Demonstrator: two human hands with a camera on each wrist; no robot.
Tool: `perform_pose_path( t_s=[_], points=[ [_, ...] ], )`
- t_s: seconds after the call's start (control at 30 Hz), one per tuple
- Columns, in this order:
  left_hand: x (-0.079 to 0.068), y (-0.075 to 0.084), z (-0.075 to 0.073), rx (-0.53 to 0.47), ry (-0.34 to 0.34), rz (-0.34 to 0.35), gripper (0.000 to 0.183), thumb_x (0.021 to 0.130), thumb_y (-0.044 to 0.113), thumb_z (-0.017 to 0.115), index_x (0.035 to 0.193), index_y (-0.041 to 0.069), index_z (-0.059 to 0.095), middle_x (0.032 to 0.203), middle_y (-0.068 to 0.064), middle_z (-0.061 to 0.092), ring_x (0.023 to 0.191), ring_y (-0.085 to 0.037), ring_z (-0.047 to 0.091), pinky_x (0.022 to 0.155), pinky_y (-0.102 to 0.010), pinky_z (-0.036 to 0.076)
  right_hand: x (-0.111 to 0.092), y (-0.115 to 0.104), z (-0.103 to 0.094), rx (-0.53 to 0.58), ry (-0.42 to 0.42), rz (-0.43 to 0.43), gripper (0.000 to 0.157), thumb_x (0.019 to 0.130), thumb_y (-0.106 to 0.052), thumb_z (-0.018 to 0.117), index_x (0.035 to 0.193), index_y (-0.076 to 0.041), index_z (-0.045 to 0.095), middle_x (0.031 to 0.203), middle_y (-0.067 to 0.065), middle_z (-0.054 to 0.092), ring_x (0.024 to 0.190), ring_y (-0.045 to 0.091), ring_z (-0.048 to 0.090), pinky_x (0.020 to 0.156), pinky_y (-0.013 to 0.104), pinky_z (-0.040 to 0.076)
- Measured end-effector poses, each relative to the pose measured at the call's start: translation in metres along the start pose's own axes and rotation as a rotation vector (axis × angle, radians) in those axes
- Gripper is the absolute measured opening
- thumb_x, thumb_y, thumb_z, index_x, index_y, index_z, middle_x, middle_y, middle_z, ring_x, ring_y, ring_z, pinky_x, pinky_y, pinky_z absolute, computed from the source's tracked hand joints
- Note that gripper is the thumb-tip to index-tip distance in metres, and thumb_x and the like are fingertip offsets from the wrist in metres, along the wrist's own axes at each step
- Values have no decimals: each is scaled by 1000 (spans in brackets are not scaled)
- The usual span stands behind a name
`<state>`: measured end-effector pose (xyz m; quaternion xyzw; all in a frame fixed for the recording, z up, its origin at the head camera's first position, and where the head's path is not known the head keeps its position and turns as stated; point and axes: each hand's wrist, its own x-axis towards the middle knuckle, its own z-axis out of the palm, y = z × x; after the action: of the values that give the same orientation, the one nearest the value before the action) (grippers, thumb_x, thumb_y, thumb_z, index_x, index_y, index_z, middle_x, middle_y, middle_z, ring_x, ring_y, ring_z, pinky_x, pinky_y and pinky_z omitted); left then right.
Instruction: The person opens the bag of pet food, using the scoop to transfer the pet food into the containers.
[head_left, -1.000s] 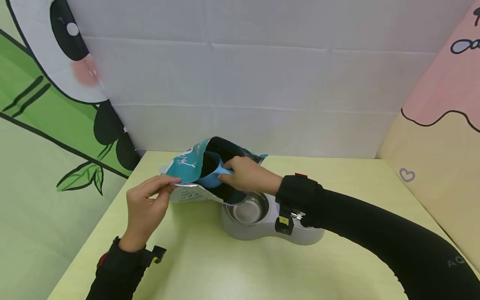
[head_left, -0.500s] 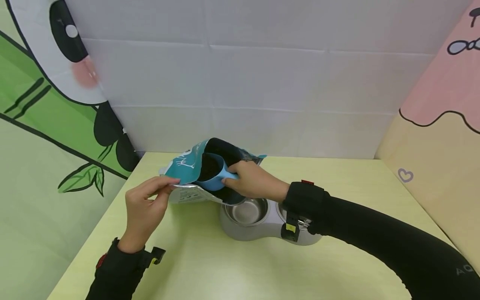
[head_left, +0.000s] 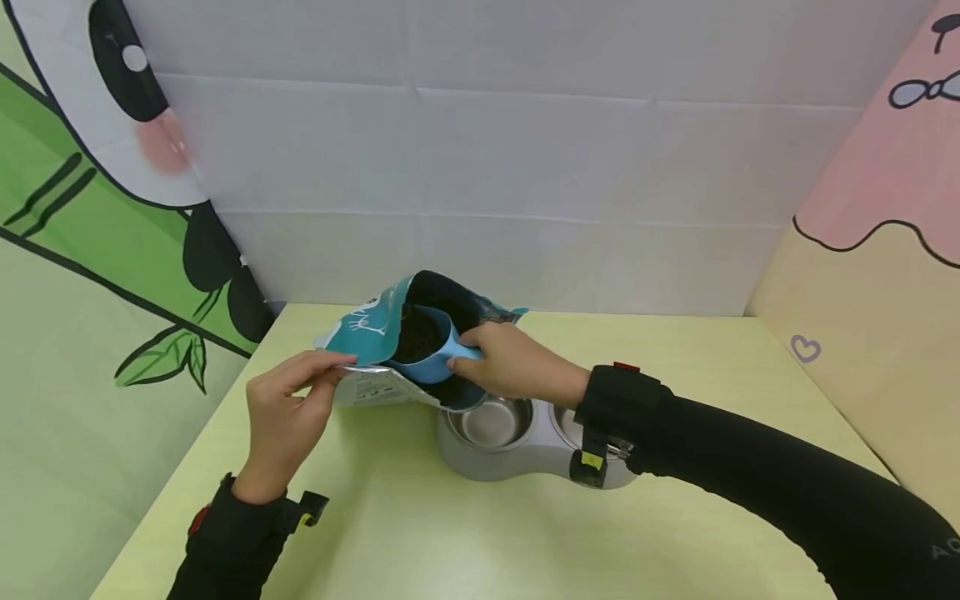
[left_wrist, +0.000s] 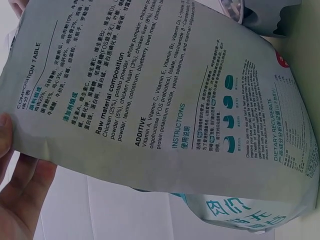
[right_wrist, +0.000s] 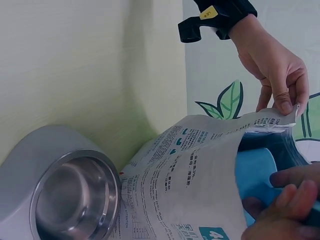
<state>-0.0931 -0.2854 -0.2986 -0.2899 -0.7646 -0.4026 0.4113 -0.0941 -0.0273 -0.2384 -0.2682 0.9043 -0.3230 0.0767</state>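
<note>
A teal and silver pet food bag point(head_left: 367, 329) leans over the table with its mouth agape, its printed back point(left_wrist: 165, 100) filling the left wrist view. My left hand point(head_left: 292, 408) pinches the corner of the bag's mouth between thumb and fingers. My right hand point(head_left: 513, 358) grips the handle of a light blue scoop point(head_left: 433, 367), which sits inside the bag's mouth. Dark brown kibble point(head_left: 417, 335) shows in the scoop. In the right wrist view, the scoop point(right_wrist: 255, 170) is partly hidden by the bag's wall and my fingers.
A grey double-bowl pet feeder point(head_left: 510, 468) stands on the pale yellow table point(head_left: 450, 542), just right of and below the bag. Its left steel bowl point(head_left: 491, 423) holds nothing; the right bowl point(head_left: 567, 425) is partly behind my right wrist. A white wall point(head_left: 525, 167) rises behind.
My right hand has drawn slightly right with the scoop, whose mouth has turned upward so the kibble inside shows. My left hand keeps its pinch on the bag.
</note>
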Motion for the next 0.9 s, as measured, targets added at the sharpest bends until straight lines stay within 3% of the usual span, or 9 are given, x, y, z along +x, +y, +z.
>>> perform_pose_path(
  t_s=[0.37, 0.6, 0.9],
  points=[
    [0, -1, -8, -8, -5, 4, 30, 67, -15, 67, 88, 6, 68, 84, -7, 67, 78, -5, 58, 74, -13, 45, -13, -5, 4, 39, 18, 15, 23, 93, -23, 51, 75, -9, 50, 54, 2, 33, 41, 16, 36, 42, 25, 31],
    [0, -4, -11, -11, -3, 20, 30, 67, -15, 67, 88, 6, 68, 85, -8, 67, 78, -7, 59, 73, -12, 45, -19, -4, 4, 3, 77, 32, 20, 92, -24, 52, 77, -11, 53, 56, 0, 37, 44, 13, 37, 45, 23, 31],
    [-1, -5, -14, -20, -10, 20, 30, 67, -15, 67, 88, 6, 68, 84, -8, 67, 76, -11, 60, 71, -11, 45, -28, 0, 6, 50, 80, 25, 18, 93, -23, 51, 82, -10, 55, 56, 1, 37, 43, 13, 36, 45, 24, 31]
  ],
)
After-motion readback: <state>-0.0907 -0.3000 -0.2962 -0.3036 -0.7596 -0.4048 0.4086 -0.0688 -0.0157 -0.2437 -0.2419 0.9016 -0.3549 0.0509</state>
